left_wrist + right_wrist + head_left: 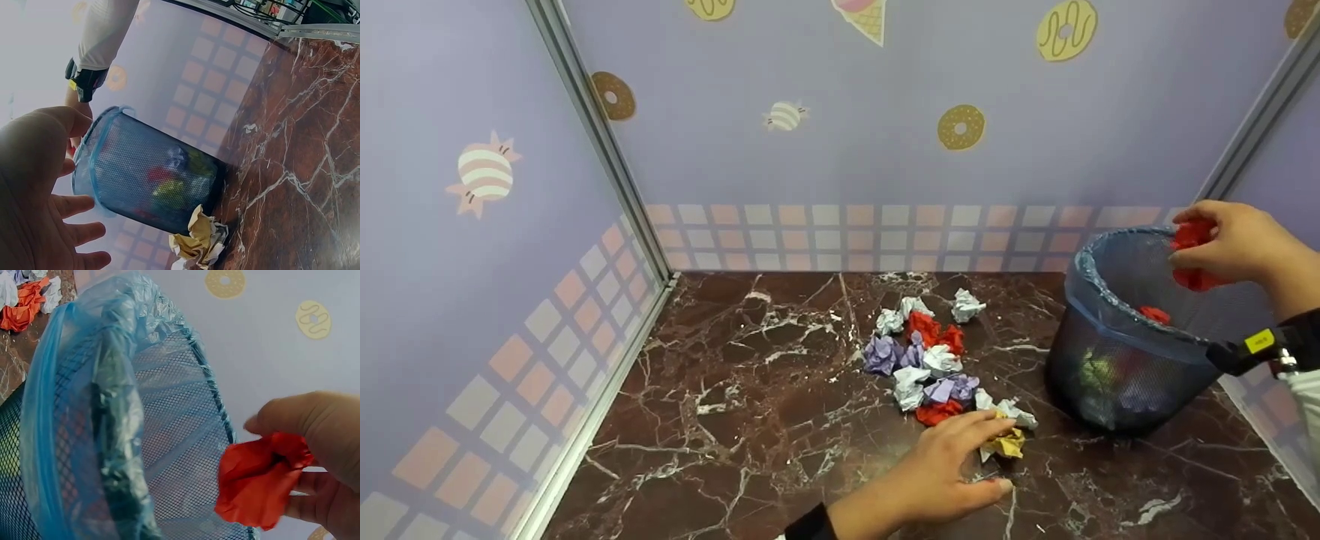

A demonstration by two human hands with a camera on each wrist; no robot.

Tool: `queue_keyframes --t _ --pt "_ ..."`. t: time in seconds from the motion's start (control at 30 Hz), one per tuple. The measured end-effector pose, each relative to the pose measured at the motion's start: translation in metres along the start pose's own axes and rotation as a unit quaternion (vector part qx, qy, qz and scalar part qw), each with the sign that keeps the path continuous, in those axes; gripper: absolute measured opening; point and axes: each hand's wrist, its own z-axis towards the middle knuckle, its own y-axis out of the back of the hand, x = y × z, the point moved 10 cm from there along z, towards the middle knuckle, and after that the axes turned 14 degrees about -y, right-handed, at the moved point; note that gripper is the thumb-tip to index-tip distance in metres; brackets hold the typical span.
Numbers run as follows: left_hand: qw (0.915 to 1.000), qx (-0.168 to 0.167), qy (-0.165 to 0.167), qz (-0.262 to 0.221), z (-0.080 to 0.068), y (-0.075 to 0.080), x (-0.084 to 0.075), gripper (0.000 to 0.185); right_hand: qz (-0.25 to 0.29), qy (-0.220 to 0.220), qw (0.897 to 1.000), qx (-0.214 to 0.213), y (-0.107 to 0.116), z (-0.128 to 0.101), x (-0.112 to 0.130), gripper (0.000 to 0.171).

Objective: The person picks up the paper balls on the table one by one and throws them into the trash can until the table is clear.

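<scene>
My right hand [1245, 241] is at the right, above the rim of a mesh waste bin [1059, 360] with a blue liner. Between its thumb and fingers it holds a crumpled red paper ball [256, 486]. Lower down, my left hand [937, 471] hovers over the table with its fingers spread and slightly bent. Beside those fingertips lies a crumpled yellow paper ball [1006, 445], which also shows in the left wrist view below the bin. Nothing is visible in the left palm. Inside the bin, a red paper piece [1155, 314] and other coloured paper show.
A heap of crumpled paper in white, purple [883, 355] and red [924, 328] lies mid-table, left of the bin. One white ball [967, 306] sits apart at the back. Patterned panels [825, 150] enclose the dark marbled table [720, 450] behind and at both sides.
</scene>
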Motion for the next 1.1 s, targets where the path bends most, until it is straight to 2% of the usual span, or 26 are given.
queue_keyframes --t 0.13,0.27,0.4,0.53,0.63,0.77,0.93,1.1 --pt "0.9999 -0.001 0.013 -0.004 -0.003 0.0 0.005 0.07 -0.007 0.011 1.0 0.025 -0.006 -0.002 0.004 0.088" --pt "0.9995 -0.01 0.029 -0.011 -0.009 0.003 0.013 0.069 -0.003 0.019 0.999 0.038 -0.011 -0.004 0.011 0.096" --pt "0.9982 -0.024 0.05 -0.025 -0.02 0.008 0.026 0.068 0.011 0.035 0.999 0.038 -0.013 -0.008 0.027 0.095" --pt "0.9946 -0.036 0.085 -0.048 -0.034 0.015 0.042 0.067 0.024 0.062 0.997 0.037 -0.014 -0.019 0.053 0.091" --pt "0.991 -0.048 0.111 -0.057 -0.042 0.022 0.054 0.067 0.033 0.099 0.994 0.027 -0.015 -0.03 0.076 0.087" --pt "0.9877 -0.066 0.13 -0.058 -0.051 0.033 0.068 0.068 0.029 0.149 0.988 0.011 -0.023 -0.047 0.108 0.08" --pt "0.9815 -0.088 0.158 -0.063 -0.07 0.047 0.086 0.068 0.021 0.183 0.983 0.013 -0.04 -0.067 0.142 0.077" --pt "0.9748 -0.108 0.187 -0.057 -0.095 0.066 0.107 0.069 0.017 0.2 0.979 0.038 -0.069 -0.085 0.16 0.078"
